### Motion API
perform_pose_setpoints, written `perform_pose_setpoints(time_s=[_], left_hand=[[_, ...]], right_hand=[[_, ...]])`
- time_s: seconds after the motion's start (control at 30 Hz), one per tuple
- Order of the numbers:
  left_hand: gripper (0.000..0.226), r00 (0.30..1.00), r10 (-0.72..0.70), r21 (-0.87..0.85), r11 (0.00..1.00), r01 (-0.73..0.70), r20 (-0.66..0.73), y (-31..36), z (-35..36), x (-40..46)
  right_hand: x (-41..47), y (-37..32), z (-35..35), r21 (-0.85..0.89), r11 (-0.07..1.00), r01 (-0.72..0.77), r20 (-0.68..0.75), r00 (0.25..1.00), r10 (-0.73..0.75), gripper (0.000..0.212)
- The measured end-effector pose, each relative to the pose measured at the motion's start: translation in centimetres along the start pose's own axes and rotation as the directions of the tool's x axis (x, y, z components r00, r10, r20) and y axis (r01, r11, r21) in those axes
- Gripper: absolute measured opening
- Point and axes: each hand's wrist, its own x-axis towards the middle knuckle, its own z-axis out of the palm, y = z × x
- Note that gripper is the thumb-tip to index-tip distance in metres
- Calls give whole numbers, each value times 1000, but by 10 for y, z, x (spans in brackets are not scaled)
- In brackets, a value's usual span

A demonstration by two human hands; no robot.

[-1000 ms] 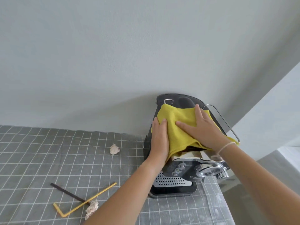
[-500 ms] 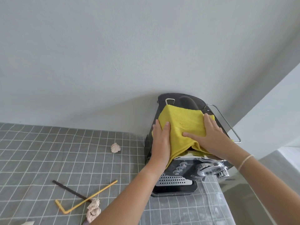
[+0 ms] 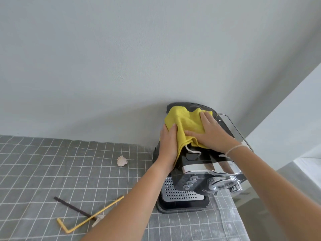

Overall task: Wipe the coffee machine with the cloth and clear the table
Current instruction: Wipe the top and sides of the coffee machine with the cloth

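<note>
- Coffee machine [image 3: 196, 180]: black and chrome, upright at the table's right end against the wall, perforated drip tray facing the camera.
- Cloth [image 3: 186, 124]: yellow, bunched over the machine's top, left edge hanging down its side.
- Table [image 3: 52, 171]: covered in grey grid-patterned fabric.

My one head-worn camera looks forward and steeply down from above my forearms, close over the coffee machine [image 3: 196, 173] at the counter [image 3: 69, 171] edge, with the wall [image 3: 139, 58] filling the upper frame.
</note>
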Motion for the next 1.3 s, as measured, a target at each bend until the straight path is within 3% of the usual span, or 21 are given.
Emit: perform_pose_setpoints(time_s=[0.17,0.37,0.7,0.83,0.9,1.13,1.3], left_hand=[[74,1000,-10,36,999,10,2,-10,4,-2],[63,1000,8,-22,1000,-8,-29,8,6,13],[65,999,-42,-25,999,41,-35,21,10,25],[96,1000,8,37,999,-8,0,23,12,25],[96,999,45,64,997,-45,11,26,12,23],[79,999,40,73,997,-41,11,18,11,31],[84,997,76,87,993,-77,16,18,11,32]], right_hand=[[-31,8,1,-55,998,22,36,999,-20,95],[9,1,-8,134,980,-144,15,990,143,97],[-20,12,4,47,989,-138,-99,985,142,82],[-3,15,0,68,960,-271,-29,962,273,95],[7,12,-4,94,946,-312,-29,949,315,95],[-39,9,-3,19,998,-68,17,998,67,90],[-31,3,-20,22,991,-135,224,966,127,100]])
